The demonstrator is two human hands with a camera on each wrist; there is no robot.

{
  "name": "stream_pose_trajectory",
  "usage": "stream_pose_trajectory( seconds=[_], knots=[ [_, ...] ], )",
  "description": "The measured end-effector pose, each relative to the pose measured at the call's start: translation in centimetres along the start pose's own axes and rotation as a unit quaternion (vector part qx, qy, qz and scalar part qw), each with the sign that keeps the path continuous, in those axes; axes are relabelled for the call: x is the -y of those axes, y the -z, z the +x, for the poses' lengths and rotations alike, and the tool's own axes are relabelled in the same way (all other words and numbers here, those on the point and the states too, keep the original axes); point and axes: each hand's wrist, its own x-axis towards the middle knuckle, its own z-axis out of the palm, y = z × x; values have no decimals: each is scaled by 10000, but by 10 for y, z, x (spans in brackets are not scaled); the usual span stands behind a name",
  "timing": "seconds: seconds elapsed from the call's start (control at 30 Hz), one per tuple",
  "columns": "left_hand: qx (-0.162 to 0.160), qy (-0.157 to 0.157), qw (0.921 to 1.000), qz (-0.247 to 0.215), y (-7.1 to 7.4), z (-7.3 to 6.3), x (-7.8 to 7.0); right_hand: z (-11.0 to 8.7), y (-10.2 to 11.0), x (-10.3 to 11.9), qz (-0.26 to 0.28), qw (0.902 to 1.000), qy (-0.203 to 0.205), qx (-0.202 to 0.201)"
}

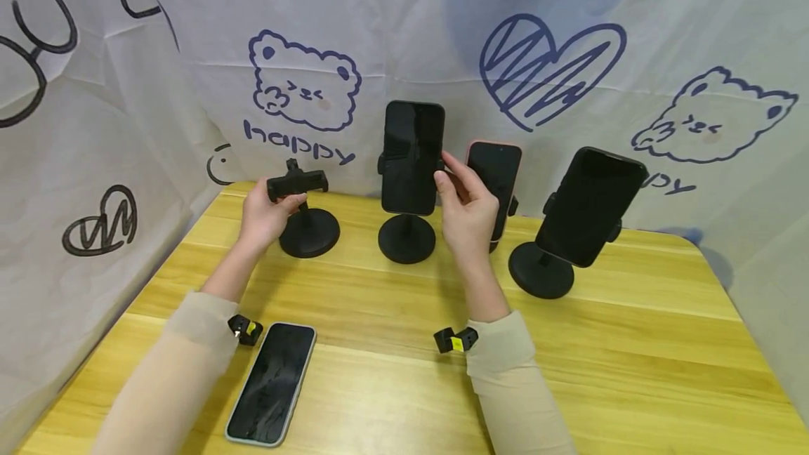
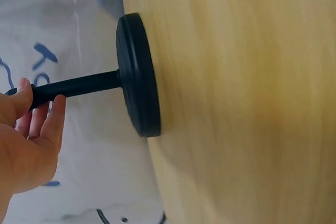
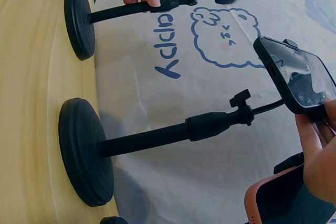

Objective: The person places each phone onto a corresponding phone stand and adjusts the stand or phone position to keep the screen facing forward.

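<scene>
My left hand (image 1: 264, 213) grips the pole of a black phone stand (image 1: 310, 236), whose clamp at the top has no phone in it. In the left wrist view, thumb and fingers wrap the upper part of that pole (image 2: 86, 85), and the round base stands on the table. To the right, a black phone (image 1: 413, 160) sits upright in the clamp of a second stand (image 1: 406, 243). The thumb and fingers of my right hand (image 1: 470, 216) pinch the right side of this clamp, at the phone's edge.
Behind my right hand a pink-edged phone (image 1: 496, 177) stands in another holder. Farther right, a tilted black phone (image 1: 590, 206) is mounted on a stand (image 1: 541, 272). A pale-edged phone (image 1: 272, 385) lies face up on the wooden table (image 1: 379, 385), near my left forearm. A drawn-on cloth (image 1: 417, 34) hangs behind.
</scene>
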Motion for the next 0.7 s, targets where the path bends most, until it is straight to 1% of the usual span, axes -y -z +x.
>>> stream_pose_trajectory(
  seconds=[0.07,0.17,0.33,0.43,0.57,0.63,0.7],
  knots=[
    [206,-166,9997,-2,-5,-4,-3,0,0,-1,-9,10000,17,-10],
    [451,-299,9985,-63,-11,-8,-8,0,0,-2,-5,10000,34,-1],
    [589,-480,9971,76,-18,-12,-12,0,-1,-2,9,10000,49,10],
    [619,-526,9965,170,-18,-13,-13,0,0,-1,38,10000,17,21],
    [700,-524,9959,244,-15,-13,-15,0,0,1,97,9998,-79,174],
    [756,-547,9951,318,-13,-12,-16,0,-1,3,110,9996,-68,261],
    [875,-582,9936,406,-10,-12,-17,-1,-1,5,84,9995,39,303]
  ],
)
